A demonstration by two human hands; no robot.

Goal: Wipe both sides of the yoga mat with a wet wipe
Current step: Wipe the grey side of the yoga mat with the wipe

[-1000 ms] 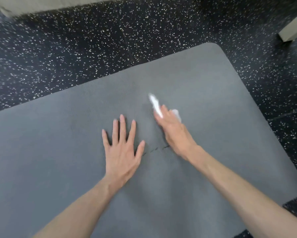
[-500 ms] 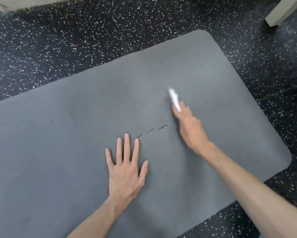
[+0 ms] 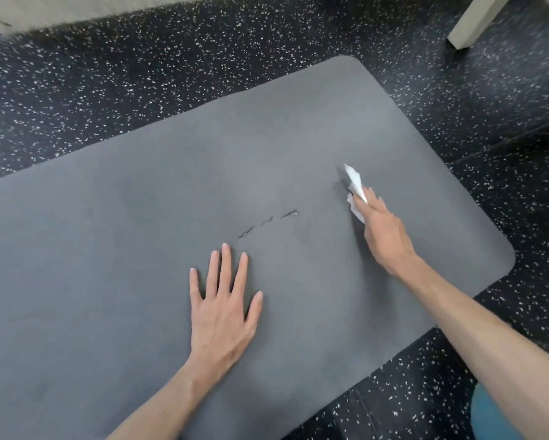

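A grey yoga mat (image 3: pixel 140 217) lies flat on the floor and fills most of the view. My left hand (image 3: pixel 224 308) rests flat on it with fingers spread, near the middle. My right hand (image 3: pixel 382 231) presses a crumpled white wet wipe (image 3: pixel 355 187) onto the mat's right part, the wipe sticking out past the fingertips. Three short dark marks (image 3: pixel 268 222) run in a line on the mat between the two hands.
Black rubber floor with white speckles (image 3: pixel 140 74) surrounds the mat. A pale furniture leg (image 3: pixel 476 20) stands at the top right, and a light wall base (image 3: pixel 76 7) runs along the top left. Something teal (image 3: pixel 495 417) shows at the bottom right edge.
My right hand has slid the wipe to the right across the mat, away from the dark marks. My left hand has stayed flat on the mat while the view shifted.
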